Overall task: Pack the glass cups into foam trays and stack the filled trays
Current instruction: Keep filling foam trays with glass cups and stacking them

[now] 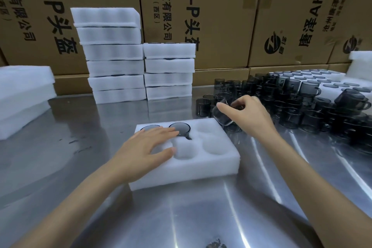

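A white foam tray [201, 169] with round pockets lies on the steel table in front of me. Two smoky glass cups sit in its far pockets, one [180, 128] in the far middle pocket, the other [150, 127] at the far left, partly under my fingers. My left hand [145, 149] rests flat on the tray's left side, fingers straight. My right hand [247, 116] grips a tilted glass cup [222, 116] just past the tray's far right corner. Several loose smoky cups [291, 102] crowd the table to the right.
Two stacks of filled foam trays [114, 66] [169, 70] stand at the back centre. More foam pieces [24, 94] lie at the left. A foam sheet with cups [330, 80] sits at the far right. Cardboard boxes [221, 16] wall off the back.
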Demonstrator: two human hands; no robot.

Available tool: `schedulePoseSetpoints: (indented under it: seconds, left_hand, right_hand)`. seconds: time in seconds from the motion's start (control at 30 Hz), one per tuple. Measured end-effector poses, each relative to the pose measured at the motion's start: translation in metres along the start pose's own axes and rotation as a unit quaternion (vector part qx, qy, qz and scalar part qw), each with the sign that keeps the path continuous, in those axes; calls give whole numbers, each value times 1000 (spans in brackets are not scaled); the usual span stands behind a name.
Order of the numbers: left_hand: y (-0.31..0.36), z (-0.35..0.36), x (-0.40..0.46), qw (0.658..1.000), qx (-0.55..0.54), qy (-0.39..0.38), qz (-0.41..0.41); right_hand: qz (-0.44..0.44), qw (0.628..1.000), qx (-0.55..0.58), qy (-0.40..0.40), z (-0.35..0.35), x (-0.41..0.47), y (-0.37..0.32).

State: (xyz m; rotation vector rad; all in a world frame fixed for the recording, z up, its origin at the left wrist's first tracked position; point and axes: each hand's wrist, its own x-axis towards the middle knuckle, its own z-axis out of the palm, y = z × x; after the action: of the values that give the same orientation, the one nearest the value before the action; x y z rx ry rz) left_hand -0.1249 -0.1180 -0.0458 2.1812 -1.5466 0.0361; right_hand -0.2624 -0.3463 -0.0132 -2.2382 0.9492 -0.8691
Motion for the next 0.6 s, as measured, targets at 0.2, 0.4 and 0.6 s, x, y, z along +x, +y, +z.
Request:
schedulePoseSetpoints:
  seconds: [0.2,0.4,0.6]
  left_hand:
    - [1,0,0,1000,6,3,2]
    - [1,-1,0,1000,10,3,5]
    - [0,1,1,1000,16,4,6]
  right_hand:
    - [-26,994,98,41,13,-10,-9]
    - [-91,995,-14,-24,34,-15,-15]
    - [-122,961,50,-245,18,-6,-10]
